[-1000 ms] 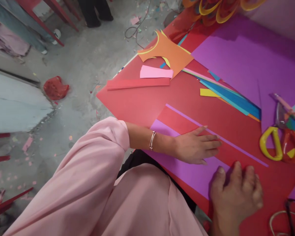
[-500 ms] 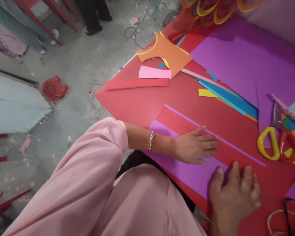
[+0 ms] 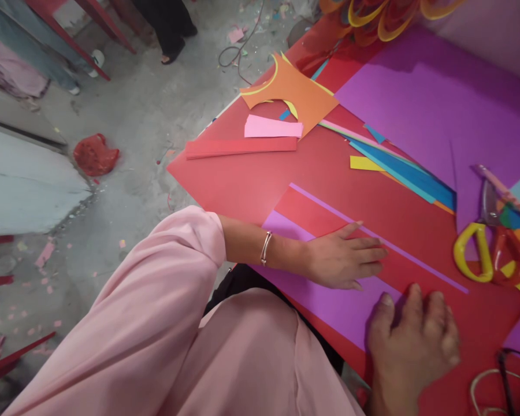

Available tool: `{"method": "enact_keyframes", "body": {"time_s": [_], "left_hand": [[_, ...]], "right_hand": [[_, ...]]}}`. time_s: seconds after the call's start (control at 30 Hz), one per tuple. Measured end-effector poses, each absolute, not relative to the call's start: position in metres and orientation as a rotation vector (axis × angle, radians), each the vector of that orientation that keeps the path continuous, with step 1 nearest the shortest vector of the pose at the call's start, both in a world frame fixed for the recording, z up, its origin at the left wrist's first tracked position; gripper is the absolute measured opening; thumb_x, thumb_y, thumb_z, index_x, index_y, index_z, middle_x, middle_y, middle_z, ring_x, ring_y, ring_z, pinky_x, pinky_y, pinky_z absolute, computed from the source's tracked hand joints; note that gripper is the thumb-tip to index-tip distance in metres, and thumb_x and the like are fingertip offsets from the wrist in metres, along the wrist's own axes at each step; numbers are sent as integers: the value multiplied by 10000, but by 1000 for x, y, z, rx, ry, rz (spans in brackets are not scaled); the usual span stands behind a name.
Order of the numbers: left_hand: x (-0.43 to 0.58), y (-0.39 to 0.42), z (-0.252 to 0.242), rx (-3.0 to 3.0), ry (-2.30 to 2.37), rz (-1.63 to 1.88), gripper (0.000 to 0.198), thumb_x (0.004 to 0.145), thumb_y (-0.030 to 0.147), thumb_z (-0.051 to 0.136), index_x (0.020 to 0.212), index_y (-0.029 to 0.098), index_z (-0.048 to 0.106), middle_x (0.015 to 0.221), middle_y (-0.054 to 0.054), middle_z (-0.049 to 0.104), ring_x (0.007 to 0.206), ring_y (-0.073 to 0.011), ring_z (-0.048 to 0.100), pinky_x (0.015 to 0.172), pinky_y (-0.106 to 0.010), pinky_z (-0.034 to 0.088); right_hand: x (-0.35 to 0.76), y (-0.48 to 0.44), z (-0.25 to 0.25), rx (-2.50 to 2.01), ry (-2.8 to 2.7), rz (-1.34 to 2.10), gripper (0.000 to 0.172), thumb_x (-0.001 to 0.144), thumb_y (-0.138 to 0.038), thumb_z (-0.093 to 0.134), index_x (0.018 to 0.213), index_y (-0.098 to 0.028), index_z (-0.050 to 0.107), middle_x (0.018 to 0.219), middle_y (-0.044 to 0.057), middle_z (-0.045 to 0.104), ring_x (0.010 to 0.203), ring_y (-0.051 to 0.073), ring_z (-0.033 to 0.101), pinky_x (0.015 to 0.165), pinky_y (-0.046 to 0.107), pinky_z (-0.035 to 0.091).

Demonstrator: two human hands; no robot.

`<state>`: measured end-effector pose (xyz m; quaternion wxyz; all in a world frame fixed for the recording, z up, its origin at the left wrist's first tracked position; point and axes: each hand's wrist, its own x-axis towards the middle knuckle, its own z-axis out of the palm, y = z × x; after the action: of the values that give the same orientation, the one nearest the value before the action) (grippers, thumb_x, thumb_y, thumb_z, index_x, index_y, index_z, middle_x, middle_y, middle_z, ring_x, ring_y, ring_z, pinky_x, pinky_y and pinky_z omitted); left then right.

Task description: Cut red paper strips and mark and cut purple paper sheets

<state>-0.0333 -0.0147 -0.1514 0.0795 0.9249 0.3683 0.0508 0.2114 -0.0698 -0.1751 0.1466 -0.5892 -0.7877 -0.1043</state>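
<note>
My left hand point(image 3: 347, 258), with a bracelet on the wrist, lies flat with its fingers spread. Beneath it are a wide piece of purple paper point(image 3: 329, 306), a red band point(image 3: 305, 212) and a narrow purple strip point(image 3: 416, 258) along the band's far edge. Whether the red band is a separate sheet, I cannot tell. My right hand point(image 3: 416, 341) rests at the right end of the purple paper, thumb apart and fingers slightly bent, holding nothing that I can see. Its fingertips are partly hidden. Scissors point(image 3: 474, 252) with yellow and red handles lie to its upper right.
On the red tabletop point(image 3: 238, 188) lie red strips point(image 3: 242, 148), pink strips point(image 3: 273, 126), orange cut paper point(image 3: 303, 92), blue strips point(image 3: 411, 173) and a large purple sheet point(image 3: 437, 104). Paper scraps and a red plastic bag point(image 3: 96, 155) are on the floor. A person's dark-trousered leg point(image 3: 164, 26) stands beyond.
Both my hands stay where they were. At the top, the other person's foot has shifted slightly.
</note>
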Motion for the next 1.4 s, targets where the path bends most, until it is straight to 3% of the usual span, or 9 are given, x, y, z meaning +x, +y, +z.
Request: {"method": "enact_keyframes", "body": {"time_s": [0.33, 0.57, 0.8, 0.93, 1.13, 1.4], "left_hand": [[-36, -15, -142, 2832, 1080, 11, 617, 1054, 405, 469, 1629, 185, 519, 1711, -119, 452, 1651, -333, 336, 1332, -655, 241], [-37, -16, -159, 2732, 1086, 243, 560, 1071, 469, 516, 1543, 186, 618, 1671, -141, 519, 1620, -339, 392, 1350, -672, 213], [-42, -16, -146, 2608, 1083, 332, 493, 1011, 381, 690, 1443, 147, 664, 1573, -183, 607, 1562, -370, 468, 1339, -672, 250], [-42, -15, -150, 2581, 1056, 436, 434, 1001, 281, 668, 1410, 138, 674, 1571, -214, 601, 1533, -401, 506, 1320, -710, 270], [-44, -16, -161, 2622, 1041, 538, 455, 995, 321, 645, 1423, 171, 676, 1553, -209, 628, 1503, -425, 542, 1303, -745, 280], [-49, -16, -161, 2689, 1033, 525, 492, 1028, 360, 618, 1489, 187, 629, 1586, -192, 608, 1516, -413, 533, 1319, -726, 236]], "right_hand": [[214, -70, -177, -1679, -2267, -288, 638, 1002, -431, 645, 1578, -160, 601, 1562, 248, 609, 1363, 513, 624, 983, 658, 554], [207, -72, -173, -1764, -2255, -275, 638, 1021, -451, 625, 1593, -175, 575, 1588, 246, 585, 1399, 499, 598, 1046, 682, 511], [192, -77, -162, -1922, -2274, -232, 559, 1079, -404, 518, 1584, -168, 555, 1630, 222, 547, 1483, 383, 525, 1186, 595, 431], [188, -75, -154, -1964, -2263, -144, 511, 1087, -381, 515, 1540, -160, 603, 1634, 223, 540, 1505, 386, 493, 1197, 607, 421], [187, -65, -138, -1960, -2298, -15, 491, 1102, -379, 498, 1534, -175, 612, 1651, 194, 531, 1512, 370, 485, 1238, 590, 378], [189, -61, -155, -1927, -2247, 78, 484, 1100, -403, 510, 1536, -216, 606, 1669, 181, 508, 1533, 376, 448, 1206, 581, 393]]}}
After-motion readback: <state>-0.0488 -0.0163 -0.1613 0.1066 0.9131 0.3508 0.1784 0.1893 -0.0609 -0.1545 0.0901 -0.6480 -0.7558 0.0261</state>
